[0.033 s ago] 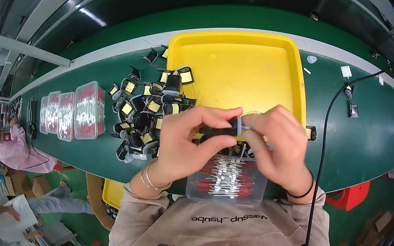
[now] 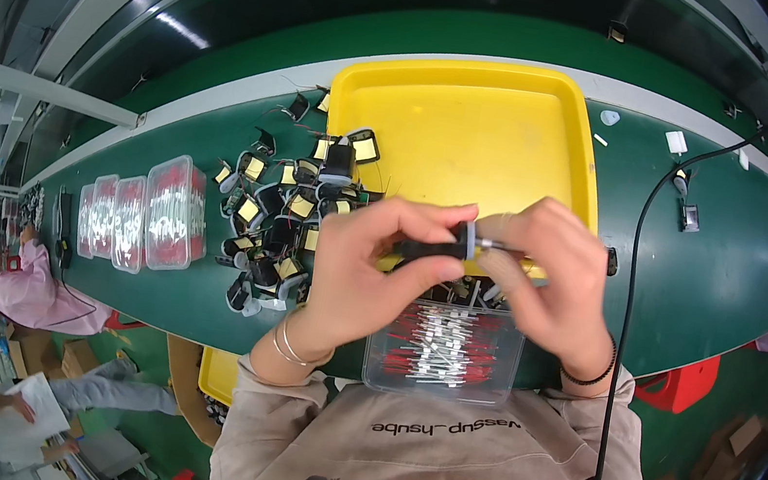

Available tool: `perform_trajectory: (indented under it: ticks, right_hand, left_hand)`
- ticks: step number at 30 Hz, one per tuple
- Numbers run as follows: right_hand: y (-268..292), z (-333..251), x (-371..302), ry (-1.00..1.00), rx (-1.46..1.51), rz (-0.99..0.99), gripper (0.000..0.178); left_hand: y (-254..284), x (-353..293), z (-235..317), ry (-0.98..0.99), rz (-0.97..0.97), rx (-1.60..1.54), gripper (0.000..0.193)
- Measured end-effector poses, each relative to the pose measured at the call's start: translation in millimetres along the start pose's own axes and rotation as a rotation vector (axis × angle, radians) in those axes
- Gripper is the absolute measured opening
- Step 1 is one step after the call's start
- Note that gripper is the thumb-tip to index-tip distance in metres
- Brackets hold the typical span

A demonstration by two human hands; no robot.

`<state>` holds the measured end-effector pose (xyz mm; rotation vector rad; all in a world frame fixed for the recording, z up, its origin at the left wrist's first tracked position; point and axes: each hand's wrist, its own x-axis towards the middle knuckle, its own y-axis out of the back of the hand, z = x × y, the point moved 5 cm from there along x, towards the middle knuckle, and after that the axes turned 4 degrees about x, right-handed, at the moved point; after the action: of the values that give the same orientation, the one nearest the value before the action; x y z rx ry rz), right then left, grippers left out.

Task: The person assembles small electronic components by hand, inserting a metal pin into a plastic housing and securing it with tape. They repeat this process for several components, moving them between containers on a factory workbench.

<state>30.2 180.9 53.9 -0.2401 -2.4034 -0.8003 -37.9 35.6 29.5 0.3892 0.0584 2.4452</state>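
Left hand: from the head view, the left hand [image 2: 356, 261] is seen with thumb and forefinger pinched on a black part [image 2: 430, 248]; the other fingers are mostly hidden behind.
Right hand: the right hand [image 2: 550, 283] is blurred, its fingers curled and pinched on a thin shaft [image 2: 498, 245], whose far end is covered by them.
Hidden: the part's left end is lost in the left palm; whether the shaft is seated inside it cannot be told. The yellow tray's near edge is largely covered by the hands.
Part: it is held between the hands, over the near side of the yellow tray [image 2: 479, 121]; its long axis is laid roughly left to right, rising slightly rightward, with the pale grey rim [image 2: 471, 241] turned toward the right hand.
Shaft: nearly level, shiny and metallic, it is lined up with the part.
Tray: smooth plastic, shallow, with rounded corners.
Pile: dark, blocky pieces [image 2: 287, 217] with yellow square faces are heaped left of the tray.
Box: red and white leads [image 2: 443, 347] are packed crosswise in a clear plastic box [image 2: 383, 383] below the hands.
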Motion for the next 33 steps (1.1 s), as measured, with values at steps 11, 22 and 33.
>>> perform_trajectory:
  ticks: [11, 22, 33]
  right_hand:
    - [23, 54, -1, -0.305, 0.102, 0.107, 0.019]
    - [82, 47, -14, 0.086, 0.094, 0.651, 0.052]
    - [69, 14, -23, 0.084, 0.193, 0.441, 0.04]
  left_hand:
    - [-7, 64, -33, 0.236, -0.082, -0.343, 0.014]
    - [-56, 142, -67, -0.163, -0.469, 0.818, 0.031]
    - [-132, 55, -88, -0.151, -1.009, 0.869, 0.019]
